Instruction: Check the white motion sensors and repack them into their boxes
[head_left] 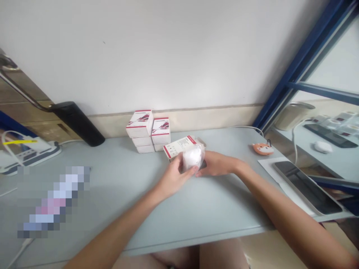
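Note:
A rounded white object in a clear plastic bag (193,156) is gripped by my left hand (174,175), thumb in front and fingers round its left side. Close against its right side is my right hand (217,163), its fingers curled and partly hidden behind the bag. Whether these fingers hold the bag, a small dark thing beside it or the box cannot be made out. Just behind both hands lies a white and red carton (179,147) with printed text, a flap raised at its right end.
Small white and red boxes (139,125) are stacked by the wall. A black cylinder (78,123) leans at left, near a power strip (33,149) and a blurred-out device (53,201). At right are an orange animal-face case (263,148), a phone (307,186) on white paper and a mirror.

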Demonstrator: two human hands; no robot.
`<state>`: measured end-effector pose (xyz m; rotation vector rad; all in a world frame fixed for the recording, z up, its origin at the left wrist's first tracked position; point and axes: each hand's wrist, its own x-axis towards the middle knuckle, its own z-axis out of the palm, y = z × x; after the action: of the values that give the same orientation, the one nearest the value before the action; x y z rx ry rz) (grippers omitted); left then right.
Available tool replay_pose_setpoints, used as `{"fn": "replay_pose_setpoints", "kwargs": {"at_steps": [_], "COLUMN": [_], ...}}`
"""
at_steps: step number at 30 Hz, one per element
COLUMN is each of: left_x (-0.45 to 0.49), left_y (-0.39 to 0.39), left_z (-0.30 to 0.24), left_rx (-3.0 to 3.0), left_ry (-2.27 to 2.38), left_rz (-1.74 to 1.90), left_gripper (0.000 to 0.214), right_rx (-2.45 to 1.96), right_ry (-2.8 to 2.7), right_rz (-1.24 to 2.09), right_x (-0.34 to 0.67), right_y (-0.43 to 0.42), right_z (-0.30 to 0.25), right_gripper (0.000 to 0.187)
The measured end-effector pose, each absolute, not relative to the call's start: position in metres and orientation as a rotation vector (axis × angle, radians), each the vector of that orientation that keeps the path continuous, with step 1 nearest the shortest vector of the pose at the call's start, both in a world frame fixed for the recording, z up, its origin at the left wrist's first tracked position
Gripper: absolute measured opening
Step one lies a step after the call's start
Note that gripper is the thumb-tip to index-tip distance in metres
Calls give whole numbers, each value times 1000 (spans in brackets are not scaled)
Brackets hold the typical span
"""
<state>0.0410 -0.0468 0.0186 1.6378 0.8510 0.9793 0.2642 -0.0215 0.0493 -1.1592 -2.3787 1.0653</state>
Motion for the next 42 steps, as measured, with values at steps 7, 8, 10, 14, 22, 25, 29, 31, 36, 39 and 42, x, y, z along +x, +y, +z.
{"fn": "replay_pose_setpoints", "kwargs": {"at_steps": [7,8,10,14,22,25,29,31,36,39,42], "left_x": [40,40,39,36,34,33,30,29,29,31,33], "left_y": [-54,-54,-54,-53,-40,-38,-36,-35,-36,-38,-39], "left_z": [26,26,25,28,48,55,58,57,56,60,61], "left_rx": [1952,1978,1987,1792,1160,1063,981,983,987,965,1006], "left_ry": [1014,1015,1021,1073,850,680,621,631,671,667,660], "left_rz": [987,1005,1040,1118,1359,1318,1370,1392,1358,1304,1268], "left_gripper": [44,44,45,38,51,42,34,33,37,38,51], "right_rx": [-1214,-1205,-1155,-1106,-1016,-1004,-941,-890,-810,-766,-768], "right_ry": [-2380,-2379,-2380,-2350,-2046,-1887,-1616,-1533,-1345,-1237,-1159], "right_rz": [1054,1040,1068,1209,1141,1102,1181,1329,1513,1457,1355], "right_x": [259,259,261,266,261,258,254,249,227,220,222], "right_y": [-26,-25,-24,-20,-25,-25,-26,-29,-34,-34,-33], "right_z": [53,52,51,53,74,75,75,73,60,55,57], "right_gripper": [44,43,42,35,45,48,43,46,53,40,41]}}
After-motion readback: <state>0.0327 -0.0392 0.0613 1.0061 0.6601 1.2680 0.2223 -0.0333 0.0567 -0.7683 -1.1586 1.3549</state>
